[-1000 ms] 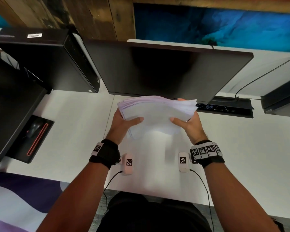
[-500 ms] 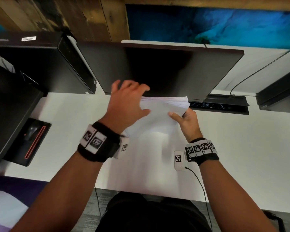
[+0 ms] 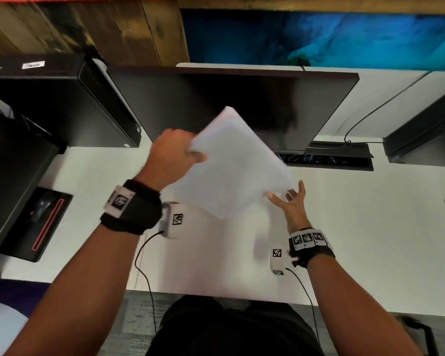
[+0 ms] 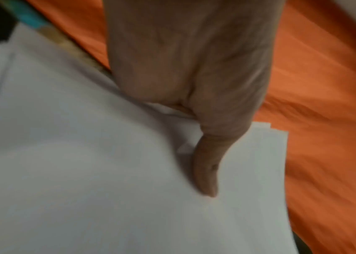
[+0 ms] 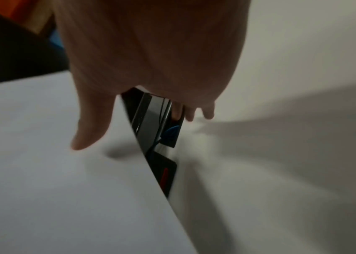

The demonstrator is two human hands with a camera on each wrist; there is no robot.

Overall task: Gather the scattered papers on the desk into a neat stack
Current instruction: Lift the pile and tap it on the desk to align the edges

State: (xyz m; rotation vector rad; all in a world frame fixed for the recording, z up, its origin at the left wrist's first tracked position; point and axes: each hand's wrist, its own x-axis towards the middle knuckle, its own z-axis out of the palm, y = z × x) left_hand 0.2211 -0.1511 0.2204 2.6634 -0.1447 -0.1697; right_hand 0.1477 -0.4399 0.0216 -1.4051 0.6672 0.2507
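Note:
A stack of white papers [image 3: 237, 163] hangs tilted above the white desk [image 3: 357, 227], one corner pointing at the monitor. My left hand [image 3: 180, 155] grips its upper left edge; in the left wrist view the thumb [image 4: 207, 171] presses flat on the top sheet [image 4: 85, 171]. At the stack's lower right corner my right hand [image 3: 287, 199] is spread open. In the right wrist view its thumb [image 5: 87, 132] lies over the top sheet [image 5: 53, 171], and the fingers reach past the paper's edge without closing on it. The picture is blurred by motion.
A dark monitor [image 3: 229, 106] stands right behind the stack. A black computer case [image 3: 62, 104] lies at the back left, with a mouse on a black pad [image 3: 41, 206] in front of it. A cable slot [image 3: 326, 160] and another black device [image 3: 421, 129] are at the back right.
A second ago both hands held the stack level by its sides. My left hand moved to the far edge and swung the stack diagonal and higher; my right hand let go and opened.

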